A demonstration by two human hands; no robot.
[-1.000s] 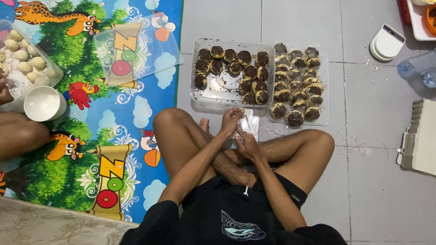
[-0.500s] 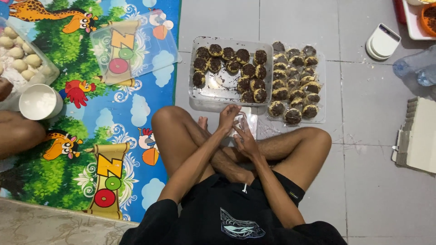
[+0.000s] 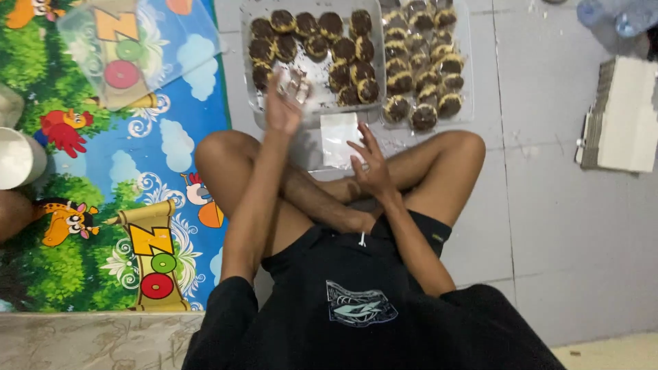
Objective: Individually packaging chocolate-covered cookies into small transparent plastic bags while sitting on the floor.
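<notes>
I sit cross-legged on a tiled floor. My left hand (image 3: 283,108) reaches forward over the near edge of a clear tray (image 3: 248,88) of round chocolate-topped pastries (image 3: 331,34). Its fingers pinch something small, clear and crinkled, a plastic wrapper (image 3: 296,83); motion blur hides what is inside. My right hand (image 3: 370,166) hovers above my crossed shins with fingers spread and nothing in it. It is just beside a small flat white plastic bag (image 3: 338,138) lying on the floor. A second batch of the same pastries (image 3: 426,65) lies close on the right of the tray.
A colourful cartoon play mat (image 3: 103,226) covers the floor on the left, with a clear plastic lid (image 3: 133,51) on it. A white bowl (image 3: 17,159) and another person's limb (image 3: 14,212) sit at the left edge. A stack of flat cartons (image 3: 624,116) and a plastic bottle (image 3: 617,14) are on the right.
My hands were together over my lap by the bag. The left has stretched forward to the tray with the wrapper; the right stayed back and spread open. The view moved closer.
</notes>
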